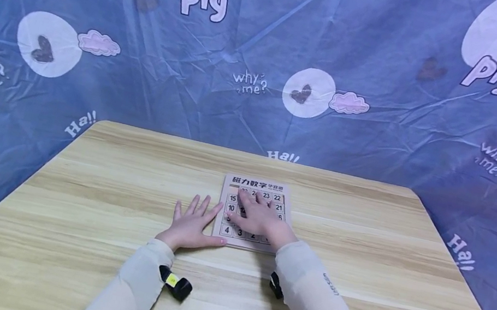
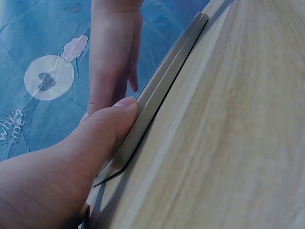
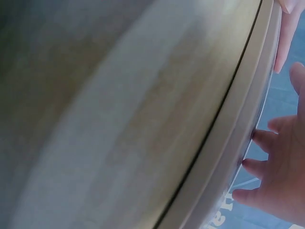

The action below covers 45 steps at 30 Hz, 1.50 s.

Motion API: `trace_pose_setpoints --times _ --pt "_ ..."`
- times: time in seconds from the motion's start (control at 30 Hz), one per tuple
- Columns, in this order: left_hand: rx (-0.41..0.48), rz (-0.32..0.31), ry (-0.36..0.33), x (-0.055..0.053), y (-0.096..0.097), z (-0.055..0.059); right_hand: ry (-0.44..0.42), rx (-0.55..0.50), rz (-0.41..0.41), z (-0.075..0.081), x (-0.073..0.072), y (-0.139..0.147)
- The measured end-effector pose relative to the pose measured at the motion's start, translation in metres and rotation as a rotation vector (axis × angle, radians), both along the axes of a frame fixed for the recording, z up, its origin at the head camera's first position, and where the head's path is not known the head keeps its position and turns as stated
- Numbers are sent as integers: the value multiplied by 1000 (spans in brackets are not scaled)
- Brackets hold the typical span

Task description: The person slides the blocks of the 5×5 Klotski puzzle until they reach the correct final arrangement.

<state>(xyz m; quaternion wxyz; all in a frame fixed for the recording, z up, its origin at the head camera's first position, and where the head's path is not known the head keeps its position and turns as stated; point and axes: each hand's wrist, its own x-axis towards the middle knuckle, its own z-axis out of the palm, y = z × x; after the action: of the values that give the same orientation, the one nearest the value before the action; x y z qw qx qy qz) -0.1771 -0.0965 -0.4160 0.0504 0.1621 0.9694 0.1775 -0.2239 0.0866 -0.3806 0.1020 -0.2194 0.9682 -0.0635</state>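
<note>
A number sliding puzzle (image 1: 245, 243) lies flat on the wooden table, with square numbered tiles and a gap at the top left of its grid. My left hand (image 1: 190, 229) is spread at the puzzle's left side; its thumb rests on the front left corner, as the left wrist view shows with the thumb on the board's edge (image 2: 155, 93). Over the tiles my right hand (image 1: 259, 219) reaches with fingers apart, hiding several middle numbers. In the right wrist view the fingertips of the right hand (image 3: 285, 167) meet the board's top face.
The light wooden table (image 1: 95, 205) extends around the puzzle on every side. Behind and beside it hangs a blue printed cloth (image 1: 260, 29). A black strap with a yellow label (image 1: 173, 280) sits at the left wrist; another black piece (image 1: 276, 284) is at the right.
</note>
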Motion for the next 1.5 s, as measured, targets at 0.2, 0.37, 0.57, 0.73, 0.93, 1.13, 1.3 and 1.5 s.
trace_pose_setpoints --times 0.2,0.37,0.57,0.73,0.93,1.13,1.3,1.5 --pt "1 -5 -4 1 -1 1 27 -26 33 -3 7 4" --pt "9 -6 2 1 -1 1 28 -33 126 4 25 6" --pt "2 -12 12 0 -1 0 37 -16 291 12 60 7" --pt "-4 -9 15 0 0 1 29 -30 375 12 81 9" --pt "-11 -6 13 0 -1 2 48 -17 394 11 87 7" --pt "10 -10 23 1 -1 3 39 -13 379 13 86 4" --pt "1 -6 21 2 -1 4 35 -15 374 12 86 4" --pt "-1 -4 17 1 0 2 25 -29 375 14 84 4"
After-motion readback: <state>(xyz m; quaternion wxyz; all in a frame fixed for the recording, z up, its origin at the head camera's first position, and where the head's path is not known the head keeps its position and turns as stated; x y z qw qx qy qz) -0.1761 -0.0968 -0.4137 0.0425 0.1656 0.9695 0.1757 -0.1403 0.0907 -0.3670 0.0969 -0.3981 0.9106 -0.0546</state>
